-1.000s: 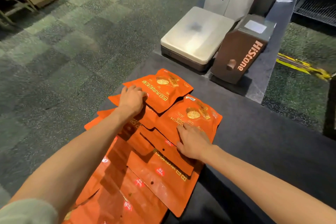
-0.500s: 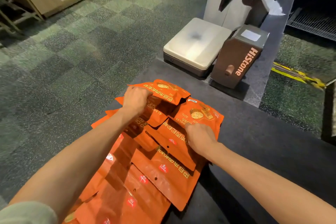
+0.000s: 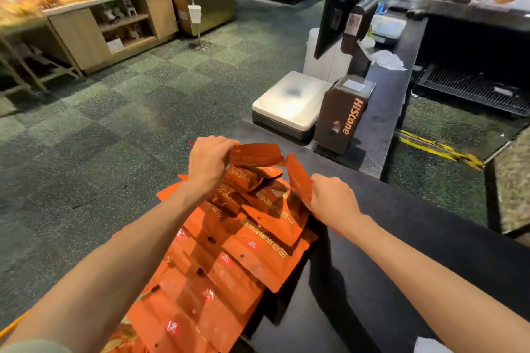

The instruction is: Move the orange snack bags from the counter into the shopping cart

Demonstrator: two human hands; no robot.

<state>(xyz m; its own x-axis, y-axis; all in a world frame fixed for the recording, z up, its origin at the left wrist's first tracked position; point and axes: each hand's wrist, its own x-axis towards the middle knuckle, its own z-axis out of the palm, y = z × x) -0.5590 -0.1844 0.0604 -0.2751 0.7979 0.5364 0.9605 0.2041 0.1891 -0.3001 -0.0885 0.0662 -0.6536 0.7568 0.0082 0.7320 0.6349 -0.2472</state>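
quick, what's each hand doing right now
left hand: grips the far end of the orange snack bags.
right hand: grips the bags' right side.

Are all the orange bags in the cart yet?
Not yet. No cart shows in this view, so none look moved. Right now the left hand and right hand grip the far ends of the orange snack bags, lifting the pile's far end off the black counter. The whole pile is left to carry over.
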